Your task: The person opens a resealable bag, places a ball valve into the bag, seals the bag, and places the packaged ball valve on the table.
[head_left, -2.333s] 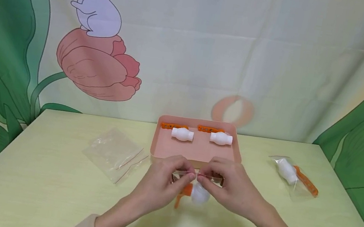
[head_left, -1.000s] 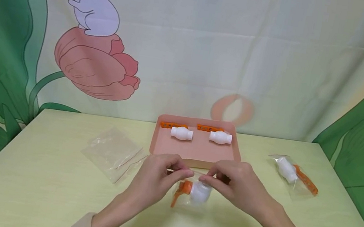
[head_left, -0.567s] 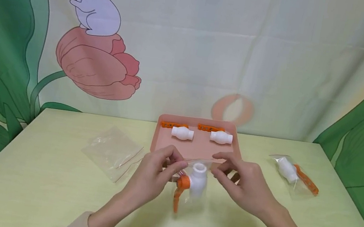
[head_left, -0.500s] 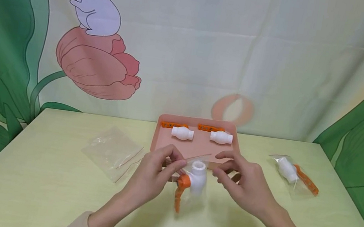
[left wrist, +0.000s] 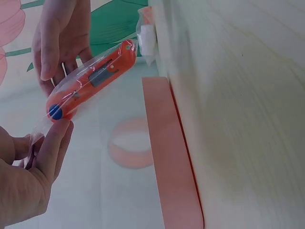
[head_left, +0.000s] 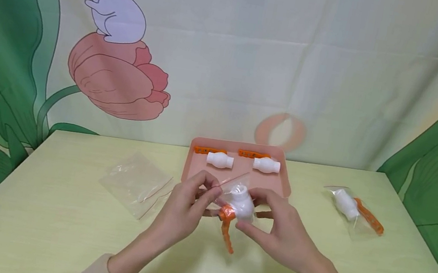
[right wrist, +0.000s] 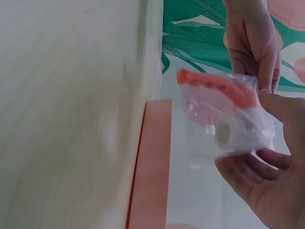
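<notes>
Held up over the table is a clear zip bag with a white ball valve and its orange handle inside. My left hand pinches the bag near its red-lined zip edge. From the other side, my right hand grips the bagged valve between thumb and fingers. The left wrist view shows the orange handle, with a blue round spot at one end, through the plastic. In the right wrist view, the valve's round opening shows beside the right fingers.
Behind the hands stands a pink tray with two white valve bodies and two orange handles. Flat clear bags lie on the left of the table. On the right lies another filled bag. A printed curtain hangs behind.
My right hand let go of the bag's top edge, moved off to the right, then came back in and gripped the valve through the bag. The bag has tilted; my left hand keeps its pinch.
</notes>
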`<move>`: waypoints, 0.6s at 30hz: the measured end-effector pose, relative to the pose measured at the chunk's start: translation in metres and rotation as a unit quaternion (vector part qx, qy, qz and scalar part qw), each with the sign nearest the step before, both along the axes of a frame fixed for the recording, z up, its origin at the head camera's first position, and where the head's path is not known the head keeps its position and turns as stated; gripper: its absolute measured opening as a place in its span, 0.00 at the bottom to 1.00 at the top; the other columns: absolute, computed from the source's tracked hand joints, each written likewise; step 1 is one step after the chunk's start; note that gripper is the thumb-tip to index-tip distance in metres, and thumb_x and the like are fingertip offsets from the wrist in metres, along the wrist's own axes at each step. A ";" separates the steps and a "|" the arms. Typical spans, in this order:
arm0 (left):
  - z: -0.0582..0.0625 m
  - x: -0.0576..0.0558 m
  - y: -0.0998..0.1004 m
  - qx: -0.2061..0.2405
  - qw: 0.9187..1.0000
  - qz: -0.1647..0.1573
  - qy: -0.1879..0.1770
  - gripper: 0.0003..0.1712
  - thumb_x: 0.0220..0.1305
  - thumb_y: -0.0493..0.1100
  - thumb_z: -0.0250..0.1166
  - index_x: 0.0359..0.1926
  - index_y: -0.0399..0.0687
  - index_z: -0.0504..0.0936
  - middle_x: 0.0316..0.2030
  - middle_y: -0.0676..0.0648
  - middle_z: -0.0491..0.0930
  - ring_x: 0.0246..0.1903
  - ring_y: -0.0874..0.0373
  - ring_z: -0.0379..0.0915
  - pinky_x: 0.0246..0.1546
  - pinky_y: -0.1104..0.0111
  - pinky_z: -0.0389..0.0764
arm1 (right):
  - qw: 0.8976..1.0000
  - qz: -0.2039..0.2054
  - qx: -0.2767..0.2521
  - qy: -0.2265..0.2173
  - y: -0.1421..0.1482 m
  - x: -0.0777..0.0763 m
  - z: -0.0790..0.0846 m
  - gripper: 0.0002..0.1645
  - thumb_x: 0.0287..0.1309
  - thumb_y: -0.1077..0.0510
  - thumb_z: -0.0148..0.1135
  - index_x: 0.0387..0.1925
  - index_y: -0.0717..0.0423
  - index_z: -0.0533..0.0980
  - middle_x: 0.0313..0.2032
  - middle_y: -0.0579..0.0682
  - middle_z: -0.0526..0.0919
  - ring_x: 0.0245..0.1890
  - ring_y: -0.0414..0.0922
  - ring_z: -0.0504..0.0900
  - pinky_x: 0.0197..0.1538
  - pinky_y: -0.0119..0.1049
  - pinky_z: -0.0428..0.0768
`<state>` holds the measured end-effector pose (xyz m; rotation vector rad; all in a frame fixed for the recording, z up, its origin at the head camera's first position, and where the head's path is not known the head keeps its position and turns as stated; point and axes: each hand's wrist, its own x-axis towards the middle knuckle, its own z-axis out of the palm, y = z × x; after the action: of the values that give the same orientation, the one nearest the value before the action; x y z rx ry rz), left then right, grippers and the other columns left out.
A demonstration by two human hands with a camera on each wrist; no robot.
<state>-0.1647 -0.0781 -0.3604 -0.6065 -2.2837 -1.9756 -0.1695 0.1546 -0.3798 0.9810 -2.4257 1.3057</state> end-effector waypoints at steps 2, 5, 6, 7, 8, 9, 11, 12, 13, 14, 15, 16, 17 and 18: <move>-0.001 0.000 0.001 0.007 1.000 -0.004 -0.005 0.02 0.75 0.30 0.58 0.41 0.34 0.73 0.39 0.38 0.78 0.40 0.45 0.86 0.36 0.61 0.87 | 1.000 -0.005 -0.002 0.008 -0.003 0.001 -0.002 0.35 0.56 0.56 0.79 0.62 0.53 0.72 0.53 0.41 0.80 0.53 0.42 0.79 0.48 0.43 0.85; -0.002 0.001 0.003 0.020 1.000 -0.015 -0.011 0.03 0.76 0.30 0.56 0.43 0.32 0.71 0.41 0.36 0.75 0.43 0.44 0.85 0.38 0.60 0.87 | 1.000 -0.016 0.003 0.023 -0.007 0.003 -0.004 0.40 0.54 0.54 0.81 0.64 0.54 0.70 0.54 0.40 0.78 0.52 0.42 0.78 0.49 0.41 0.83; -0.003 0.001 0.003 0.023 0.999 -0.019 -0.013 0.03 0.76 0.30 0.56 0.44 0.31 0.70 0.41 0.36 0.74 0.44 0.44 0.84 0.38 0.60 0.87 | 0.999 -0.020 0.006 0.027 -0.008 0.004 -0.004 0.42 0.53 0.54 0.81 0.65 0.54 0.69 0.54 0.40 0.77 0.52 0.41 0.77 0.50 0.41 0.82; -0.003 0.001 0.004 0.026 0.999 -0.022 -0.016 0.04 0.76 0.30 0.55 0.44 0.30 0.70 0.42 0.36 0.74 0.44 0.44 0.84 0.38 0.61 0.87 | 0.999 -0.024 0.009 0.031 -0.009 0.004 -0.004 0.43 0.52 0.54 0.82 0.66 0.54 0.69 0.55 0.40 0.77 0.51 0.41 0.77 0.50 0.40 0.81; -0.003 0.001 0.004 0.029 0.999 -0.026 -0.019 0.03 0.77 0.30 0.54 0.45 0.30 0.69 0.42 0.35 0.73 0.45 0.44 0.84 0.39 0.60 0.87 | 0.999 -0.030 0.013 0.034 -0.010 0.005 -0.005 0.44 0.52 0.53 0.82 0.66 0.55 0.68 0.55 0.41 0.76 0.51 0.40 0.76 0.50 0.39 0.81; -0.004 0.002 0.004 0.031 0.999 -0.029 -0.021 0.04 0.77 0.30 0.54 0.45 0.30 0.68 0.43 0.35 0.73 0.45 0.44 0.84 0.39 0.60 0.87 | 0.999 -0.035 0.018 0.037 -0.011 0.006 -0.005 0.45 0.52 0.53 0.82 0.67 0.55 0.68 0.55 0.41 0.76 0.50 0.40 0.76 0.50 0.38 0.80; -0.004 0.002 0.005 0.032 0.999 -0.034 -0.025 0.04 0.78 0.30 0.53 0.46 0.29 0.68 0.43 0.35 0.72 0.46 0.44 0.84 0.40 0.60 0.87 | 0.998 -0.047 0.028 0.043 -0.012 0.007 -0.005 0.47 0.51 0.52 0.82 0.67 0.57 0.67 0.56 0.43 0.75 0.48 0.39 0.74 0.50 0.38 0.79; -0.005 0.002 0.005 0.035 0.998 -0.038 -0.027 0.04 0.78 0.30 0.53 0.46 0.29 0.68 0.44 0.35 0.72 0.46 0.44 0.84 0.40 0.60 0.87 | 0.997 -0.053 0.033 0.046 -0.012 0.008 -0.005 0.47 0.51 0.52 0.82 0.67 0.57 0.67 0.56 0.43 0.75 0.48 0.39 0.74 0.49 0.38 0.78; -0.005 0.002 0.006 0.037 0.998 -0.040 -0.028 0.04 0.78 0.30 0.52 0.46 0.30 0.68 0.44 0.35 0.72 0.46 0.44 0.84 0.40 0.60 0.87 | 0.996 -0.059 0.038 0.049 -0.013 0.008 -0.005 0.47 0.51 0.52 0.82 0.67 0.58 0.67 0.56 0.44 0.75 0.48 0.40 0.73 0.49 0.38 0.78; -0.005 0.002 0.006 0.037 0.998 -0.041 -0.031 0.04 0.78 0.30 0.52 0.47 0.30 0.68 0.43 0.35 0.72 0.46 0.43 0.84 0.40 0.60 0.87 | 0.996 -0.062 0.042 0.053 -0.013 0.008 -0.005 0.46 0.51 0.52 0.81 0.67 0.59 0.67 0.56 0.44 0.75 0.48 0.40 0.73 0.49 0.39 0.77; -0.006 0.002 0.007 0.038 0.998 -0.042 -0.034 0.03 0.78 0.30 0.52 0.47 0.30 0.67 0.43 0.35 0.72 0.47 0.43 0.83 0.40 0.59 0.87 | 0.995 -0.065 0.046 0.057 -0.013 0.008 -0.005 0.46 0.51 0.53 0.81 0.66 0.60 0.67 0.56 0.45 0.75 0.48 0.40 0.73 0.49 0.39 0.77; -0.007 0.002 0.007 0.040 0.998 -0.044 -0.038 0.03 0.79 0.30 0.51 0.46 0.31 0.67 0.43 0.35 0.72 0.47 0.43 0.83 0.41 0.59 0.87 | 0.995 -0.067 0.050 0.061 -0.013 0.008 -0.005 0.45 0.51 0.53 0.81 0.66 0.60 0.67 0.56 0.45 0.75 0.48 0.40 0.72 0.48 0.39 0.77; -0.007 0.002 0.007 0.042 0.997 -0.045 -0.043 0.03 0.79 0.30 0.51 0.46 0.31 0.67 0.43 0.35 0.72 0.47 0.43 0.83 0.41 0.58 0.87 | 0.994 -0.069 0.053 0.064 -0.013 0.008 -0.005 0.45 0.51 0.54 0.81 0.65 0.61 0.67 0.55 0.46 0.75 0.48 0.40 0.72 0.48 0.40 0.77; -0.008 0.002 0.008 0.044 0.997 -0.046 -0.048 0.02 0.79 0.30 0.50 0.46 0.31 0.67 0.43 0.35 0.72 0.47 0.42 0.83 0.42 0.57 0.87 | 0.994 -0.071 0.056 0.067 -0.013 0.008 -0.005 0.44 0.51 0.55 0.80 0.65 0.61 0.68 0.55 0.46 0.75 0.47 0.40 0.72 0.47 0.39 0.77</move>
<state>-0.1624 -0.0705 -0.3681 -0.6329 -2.2449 -2.1796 -0.1619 0.1420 -0.3844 0.8745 -2.4381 1.0321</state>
